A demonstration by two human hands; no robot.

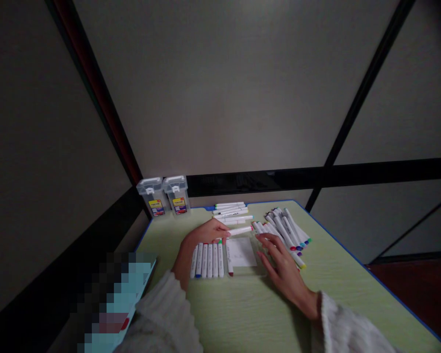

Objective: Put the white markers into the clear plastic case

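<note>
My left hand (206, 234) is closed on a white marker (240, 230) with a red cap, held just above a clear flat tray (244, 255). Inside the tray's left part lies a row of white markers (208, 260). My right hand (281, 262) rests open on the table at the tray's right edge, fingers spread and touching nothing else. Just beyond the right hand lies a pile of loose markers (284, 230) with coloured caps. A second small group of markers (231, 212) lies behind the left hand.
Two clear lidded marker boxes (165, 195) stand upright at the far left corner of the pale green table (242, 314). A blue-edged object (132, 294) lies at the near left. Walls close the table in at the back and left.
</note>
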